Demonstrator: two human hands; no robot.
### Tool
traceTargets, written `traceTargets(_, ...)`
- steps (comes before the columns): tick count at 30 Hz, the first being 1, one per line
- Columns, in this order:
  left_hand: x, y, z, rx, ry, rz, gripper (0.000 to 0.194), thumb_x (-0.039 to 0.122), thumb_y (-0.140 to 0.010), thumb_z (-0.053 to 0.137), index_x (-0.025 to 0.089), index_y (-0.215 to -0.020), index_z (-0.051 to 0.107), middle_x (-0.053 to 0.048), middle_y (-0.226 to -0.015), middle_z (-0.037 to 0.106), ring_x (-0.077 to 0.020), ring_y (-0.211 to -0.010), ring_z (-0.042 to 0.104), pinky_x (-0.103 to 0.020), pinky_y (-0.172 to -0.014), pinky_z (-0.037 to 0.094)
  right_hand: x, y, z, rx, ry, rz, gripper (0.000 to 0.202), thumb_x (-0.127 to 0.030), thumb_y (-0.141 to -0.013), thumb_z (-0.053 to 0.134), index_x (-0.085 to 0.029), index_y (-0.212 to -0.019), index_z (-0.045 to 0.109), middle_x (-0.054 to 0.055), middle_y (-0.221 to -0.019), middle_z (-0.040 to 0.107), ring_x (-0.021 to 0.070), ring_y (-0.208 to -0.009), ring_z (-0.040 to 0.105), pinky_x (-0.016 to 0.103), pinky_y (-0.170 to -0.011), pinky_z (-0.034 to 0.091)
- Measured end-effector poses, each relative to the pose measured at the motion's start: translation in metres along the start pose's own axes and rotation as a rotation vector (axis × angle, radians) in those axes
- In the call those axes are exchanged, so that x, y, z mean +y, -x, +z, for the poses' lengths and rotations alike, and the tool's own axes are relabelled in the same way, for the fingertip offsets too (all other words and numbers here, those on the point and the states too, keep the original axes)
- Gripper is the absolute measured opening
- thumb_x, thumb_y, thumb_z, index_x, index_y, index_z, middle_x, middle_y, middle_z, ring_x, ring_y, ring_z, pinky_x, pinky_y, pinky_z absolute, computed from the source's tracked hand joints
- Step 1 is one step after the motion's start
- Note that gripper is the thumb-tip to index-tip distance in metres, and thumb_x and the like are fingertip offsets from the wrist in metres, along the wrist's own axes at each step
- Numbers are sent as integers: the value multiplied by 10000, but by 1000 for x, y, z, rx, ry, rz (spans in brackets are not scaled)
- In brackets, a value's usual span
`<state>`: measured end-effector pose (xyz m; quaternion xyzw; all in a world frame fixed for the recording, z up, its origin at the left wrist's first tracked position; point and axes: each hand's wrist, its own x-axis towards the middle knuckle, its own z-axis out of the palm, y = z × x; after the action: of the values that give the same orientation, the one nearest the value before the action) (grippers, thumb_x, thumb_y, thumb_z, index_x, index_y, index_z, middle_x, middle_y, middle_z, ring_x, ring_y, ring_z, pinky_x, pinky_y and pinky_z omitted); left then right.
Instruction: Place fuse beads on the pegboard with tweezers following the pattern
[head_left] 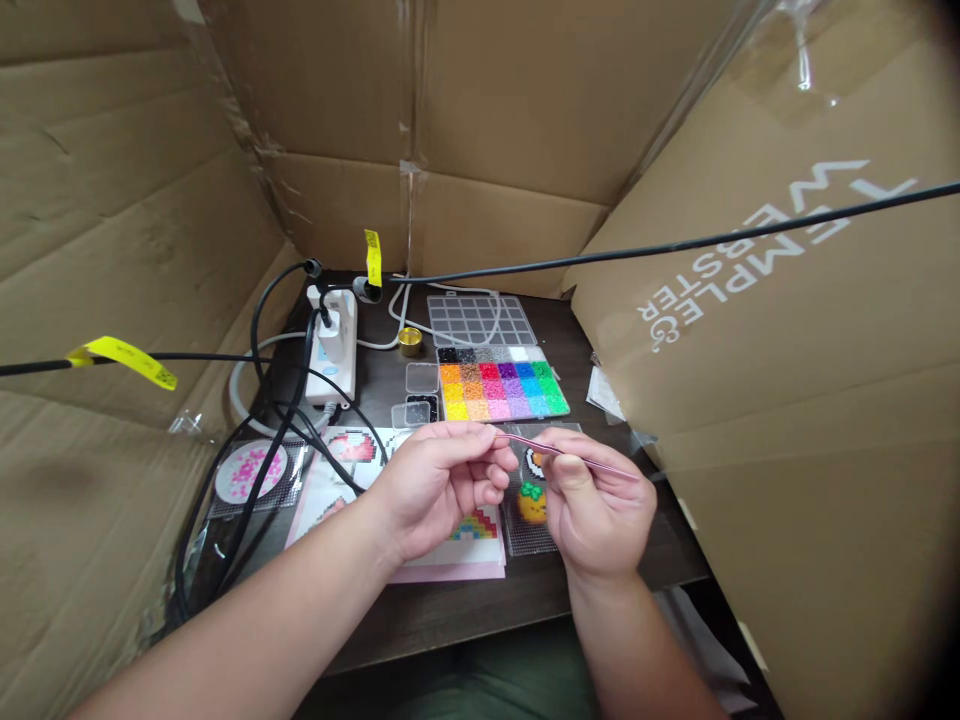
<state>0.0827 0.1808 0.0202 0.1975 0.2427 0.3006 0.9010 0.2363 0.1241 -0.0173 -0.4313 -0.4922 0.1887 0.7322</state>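
My right hand (604, 510) is closed around slim pink metallic tweezers (536, 445), which point left. At their tip, the thumb and forefinger of my left hand (439, 485) are pinched together; whether a bead is between them is too small to see. The other left fingers curl loosely. Below my hands lie printed pixel pattern sheets (465, 562). Partly behind my right hand is a clear pegboard (529, 541) with an orange and green bead figure (532, 506) and a white and orange one (534, 462). Beyond stands a compartment box (510, 418) of many-coloured beads.
A white plate (222, 485) of pink beads sits on another pegboard (292, 478) at left. A power strip (342, 385) and black cables (289, 410) cross the left side. A gold tin (410, 341) and small clear boxes (421, 377) stand behind. Cardboard walls (510, 100) surround the table.
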Motion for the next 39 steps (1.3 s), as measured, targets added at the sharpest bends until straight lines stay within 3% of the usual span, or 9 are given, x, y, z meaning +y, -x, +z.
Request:
traceTargets(17,1,0,1,13,-45,-4,127,112,-857,623,47,-793,712,-92,-700,679,-98,-548,616,-179,-499,491,-2,-1,1,-29,-73,-2,133,-179,-878,699,-262,-930,789,33,-877,782,188,-834,731,358,-761,601)
traceTargets(30,3,0,2,87,-99,2,165,126,-877,587,58,-772,695,-95,-699,667,-100,-545,605,-182,-494,476,-6,-6,-1,46,-75,-7,66,-232,-839,748,-262,-880,789,37,-831,776,200,-773,736,352,-682,597)
traceTargets(33,4,-1,0,120,-117,49,139,136,-860,622,68,-756,686,-82,-687,657,-99,-550,592,-182,-500,469,-11,-9,-14,107,-66,-63,66,-230,-815,768,-267,-863,793,30,-806,774,195,-725,732,351,-650,598)
traceTargets(36,6,-1,-2,133,-129,100,125,168,-836,670,80,-747,684,-66,-679,645,-103,-565,584,-189,-511,465,-13,-3,-41,149,50,-94,75,-189,-810,763,-247,-844,795,37,-801,776,193,-730,733,347,-667,603)
traceTargets(39,7,-1,-3,143,-134,132,126,185,-801,712,84,-732,682,-57,-678,641,-97,-549,563,-192,-491,442,-10,11,-72,104,173,-50,102,-149,-821,745,-234,-849,795,46,-807,777,195,-759,740,343,-704,608)
